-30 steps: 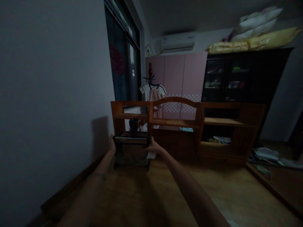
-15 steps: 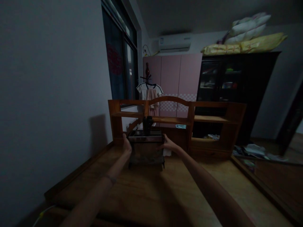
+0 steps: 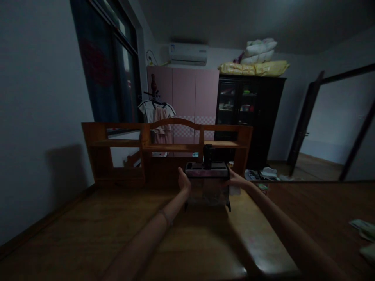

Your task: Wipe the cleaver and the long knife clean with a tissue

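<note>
Between my two hands is a small boxy tank (image 3: 212,192) with greyish see-through walls, a dark-and-silver top and dark feet at its lower corners. A black upright piece (image 3: 208,156) stands on that top. My left hand (image 3: 184,180) presses against its left side, the thumb pointing up. On the other side, my right hand (image 3: 235,179) grips the upper right edge, partly hidden by the tank. Below it lies a wooden surface (image 3: 140,230); dim light hides whether the feet touch it.
A low wooden shelf unit (image 3: 172,148) runs along the far edge of the surface. Behind it are clothes on a stand (image 3: 156,111), a pink wardrobe (image 3: 184,91) and a black cabinet (image 3: 271,125). The wall (image 3: 38,97) borders the left; papers (image 3: 363,228) lie at right.
The tank has moved right with both hands on it, from the shelf unit's left post to in front of its right section. My view has turned right, showing the doorway.
</note>
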`<state>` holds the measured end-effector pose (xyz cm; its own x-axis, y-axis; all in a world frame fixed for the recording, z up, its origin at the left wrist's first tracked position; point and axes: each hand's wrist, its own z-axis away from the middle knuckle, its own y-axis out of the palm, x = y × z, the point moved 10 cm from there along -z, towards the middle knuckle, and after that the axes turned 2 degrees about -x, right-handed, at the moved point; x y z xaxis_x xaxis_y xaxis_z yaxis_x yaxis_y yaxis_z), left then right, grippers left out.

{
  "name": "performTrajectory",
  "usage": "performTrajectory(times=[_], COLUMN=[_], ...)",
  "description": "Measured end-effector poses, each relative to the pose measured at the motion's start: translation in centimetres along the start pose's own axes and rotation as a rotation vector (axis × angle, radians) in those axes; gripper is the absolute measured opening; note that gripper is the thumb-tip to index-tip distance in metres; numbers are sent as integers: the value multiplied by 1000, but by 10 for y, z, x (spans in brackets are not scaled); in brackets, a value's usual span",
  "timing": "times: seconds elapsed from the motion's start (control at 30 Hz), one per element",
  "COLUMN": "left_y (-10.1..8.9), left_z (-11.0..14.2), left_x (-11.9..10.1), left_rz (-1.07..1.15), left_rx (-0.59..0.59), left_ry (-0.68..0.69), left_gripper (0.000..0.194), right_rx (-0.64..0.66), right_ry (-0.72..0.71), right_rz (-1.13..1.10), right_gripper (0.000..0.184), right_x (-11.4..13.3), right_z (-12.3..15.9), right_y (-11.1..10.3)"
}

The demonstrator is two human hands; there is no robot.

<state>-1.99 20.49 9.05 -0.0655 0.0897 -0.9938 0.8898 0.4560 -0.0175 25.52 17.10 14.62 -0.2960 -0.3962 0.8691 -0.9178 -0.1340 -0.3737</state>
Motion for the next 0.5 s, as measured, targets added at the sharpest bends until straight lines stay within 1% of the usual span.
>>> performTrajectory(times=[0.1, 0.17, 0.23, 0.3, 0.37, 0.43, 0.5], left_y=[43, 66, 84, 97, 105, 109, 110], left_z=[19, 28, 34, 37, 38, 37, 37], left_x=[4, 4, 2, 1, 1, 2, 3], left_rz=[15, 23, 39, 58, 75, 94, 117], left_rx=[15, 28, 43, 51, 49, 50, 64], left_ry=[-28, -33, -21, 0, 13, 19, 22], left_gripper=[85, 82, 80, 76, 71, 69, 69], right_rx=[-48, -89, -124, -141, -132, -160, -223], right_ry=[42, 75, 112, 141, 147, 166, 202], right_rz=[21, 22, 10, -12, -36, -46, -36], right_gripper=[89, 83, 75, 67, 60, 56, 52], right_x=[-22, -33, -42, -46, -44, -41, -39], right_z=[18, 25, 28, 29, 29, 29, 31], right_y=[-38, -59, -76, -86, -88, -89, -90])
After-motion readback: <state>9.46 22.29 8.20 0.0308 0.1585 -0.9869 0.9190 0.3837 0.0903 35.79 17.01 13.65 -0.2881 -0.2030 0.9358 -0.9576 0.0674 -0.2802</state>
